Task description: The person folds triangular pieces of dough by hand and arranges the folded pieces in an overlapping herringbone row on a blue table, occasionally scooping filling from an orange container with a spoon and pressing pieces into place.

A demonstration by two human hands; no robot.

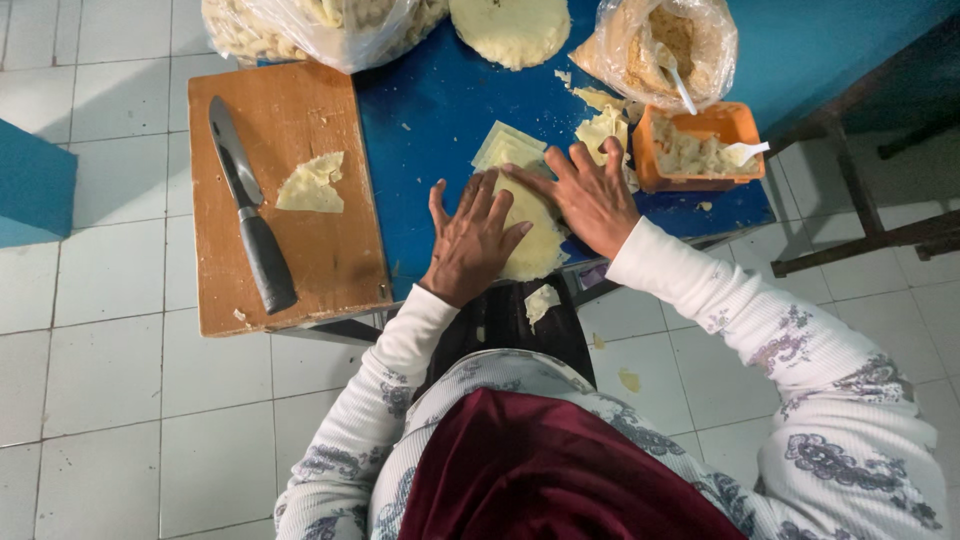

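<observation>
Both our hands lie flat, fingers spread: left hand (470, 240) and right hand (592, 195) pressing the dough sheet (535, 232) on the blue table (430, 110).

Background stuff on my feed, left to right

I'm seeing a wooden cutting board (330, 250) with a black-handled knife (250, 220) and a dough scrap (312, 184), an orange tub (700, 125) of filling holding a white spoon (745, 152), plus two plastic bags (320, 25) up top.

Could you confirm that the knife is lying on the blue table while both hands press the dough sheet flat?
Not quite: in the head view the knife lies on the wooden cutting board, not on the blue table. Both hands, left hand and right hand, do press the dough sheet.
</observation>
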